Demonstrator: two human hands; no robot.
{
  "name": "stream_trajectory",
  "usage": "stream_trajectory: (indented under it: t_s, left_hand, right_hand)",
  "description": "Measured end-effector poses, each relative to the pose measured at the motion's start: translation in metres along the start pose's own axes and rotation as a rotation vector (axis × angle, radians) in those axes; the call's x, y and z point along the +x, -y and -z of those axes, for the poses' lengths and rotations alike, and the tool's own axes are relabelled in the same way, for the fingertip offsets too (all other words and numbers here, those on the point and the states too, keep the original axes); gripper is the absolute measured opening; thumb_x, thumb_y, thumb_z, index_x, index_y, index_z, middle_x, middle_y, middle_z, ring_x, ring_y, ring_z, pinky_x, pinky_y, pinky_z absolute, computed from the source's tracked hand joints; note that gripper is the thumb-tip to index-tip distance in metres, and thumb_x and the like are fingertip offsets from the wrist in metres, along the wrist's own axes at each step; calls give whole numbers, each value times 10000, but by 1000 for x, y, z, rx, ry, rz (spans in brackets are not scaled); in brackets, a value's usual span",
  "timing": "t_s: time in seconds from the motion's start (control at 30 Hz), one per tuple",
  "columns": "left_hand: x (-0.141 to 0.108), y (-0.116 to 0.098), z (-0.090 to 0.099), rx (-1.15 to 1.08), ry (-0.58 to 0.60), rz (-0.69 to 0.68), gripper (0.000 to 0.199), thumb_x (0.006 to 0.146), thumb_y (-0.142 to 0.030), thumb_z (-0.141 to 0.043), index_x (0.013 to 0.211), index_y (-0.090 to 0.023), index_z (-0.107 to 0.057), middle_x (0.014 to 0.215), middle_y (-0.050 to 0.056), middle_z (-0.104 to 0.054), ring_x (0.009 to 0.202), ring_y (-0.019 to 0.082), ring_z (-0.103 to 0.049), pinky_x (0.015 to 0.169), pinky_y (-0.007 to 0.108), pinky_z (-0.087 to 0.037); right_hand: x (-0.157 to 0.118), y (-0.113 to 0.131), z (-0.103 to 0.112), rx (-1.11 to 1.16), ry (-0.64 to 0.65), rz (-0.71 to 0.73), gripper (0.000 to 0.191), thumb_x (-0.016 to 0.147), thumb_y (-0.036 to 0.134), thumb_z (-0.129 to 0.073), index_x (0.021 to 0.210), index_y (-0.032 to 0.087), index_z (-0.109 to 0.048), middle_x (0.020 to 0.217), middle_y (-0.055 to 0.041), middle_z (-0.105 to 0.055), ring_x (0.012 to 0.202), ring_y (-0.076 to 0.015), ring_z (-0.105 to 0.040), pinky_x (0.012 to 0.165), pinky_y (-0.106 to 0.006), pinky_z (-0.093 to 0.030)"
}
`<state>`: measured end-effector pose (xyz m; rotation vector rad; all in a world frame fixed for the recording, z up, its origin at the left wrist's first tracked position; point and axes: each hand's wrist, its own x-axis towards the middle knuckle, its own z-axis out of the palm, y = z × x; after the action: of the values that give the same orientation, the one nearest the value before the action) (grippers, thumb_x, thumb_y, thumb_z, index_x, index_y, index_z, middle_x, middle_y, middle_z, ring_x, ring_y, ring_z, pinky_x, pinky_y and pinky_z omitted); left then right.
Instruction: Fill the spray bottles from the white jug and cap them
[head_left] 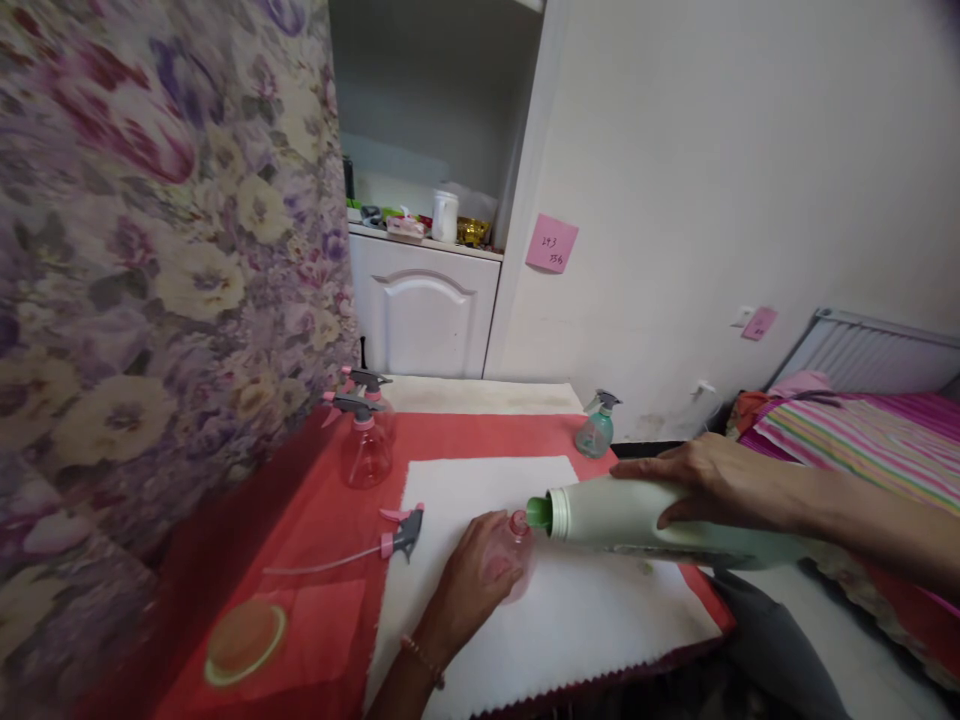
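Observation:
My left hand (469,580) is wrapped round a clear pink spray bottle (519,555), which has no spray head on its neck. In my right hand (712,480) a large pale green bottle (600,515) is tipped almost level. Its green spout (538,512) is right at the pink bottle's mouth; whether liquid is flowing I cannot tell. A grey and pink spray head (405,532) with a thin tube lies left of my left hand. Below it on the red cloth is a round clear lid with a pale green rim (246,642).
Two pink spray bottles with heads on, the nearer one (366,455) in front, stand at the back left. A green spray bottle (595,433) stands at the back right. White cloth (480,480) covers part of the red cloth (322,600). A floral curtain (172,250) hangs left; a bed (862,430) is at right.

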<state>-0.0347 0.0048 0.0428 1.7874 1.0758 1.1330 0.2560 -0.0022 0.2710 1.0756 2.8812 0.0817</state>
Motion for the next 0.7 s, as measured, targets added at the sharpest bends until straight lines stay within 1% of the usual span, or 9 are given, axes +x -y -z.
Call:
stream_trajectory:
  t_s: [0.27, 0.5, 0.7]
  left_hand:
    - [1, -4, 0, 5, -6, 5, 542, 736, -123, -578, 1263, -237, -518, 1287, 77, -569, 1215, 236, -510, 1064, 399, -382]
    - [1, -5, 0, 16, 5, 25, 547, 733, -141, -584, 1269, -220, -507, 1282, 80, -568, 1219, 223, -512, 1064, 373, -382]
    - [1, -4, 0, -4, -3, 25, 544, 733, -131, -588, 1260, -240, -510, 1281, 68, -571, 1226, 226, -507, 1072, 373, -374]
  right_hand:
    - [0, 5, 4, 4, 34, -39, 558, 834, 235, -670, 1363, 233, -493, 918, -50, -755, 686, -177, -698, 571, -242, -426]
    - [1, 1, 2, -12, 20, -10, 568, 851, 263, -660, 1385, 228, -470, 938, -68, -753, 699, -185, -699, 579, -250, -445]
    - [0, -1, 1, -10, -4, 9, 566, 844, 268, -669, 1378, 230, -484, 953, -73, -751, 711, -188, -708, 581, -249, -449]
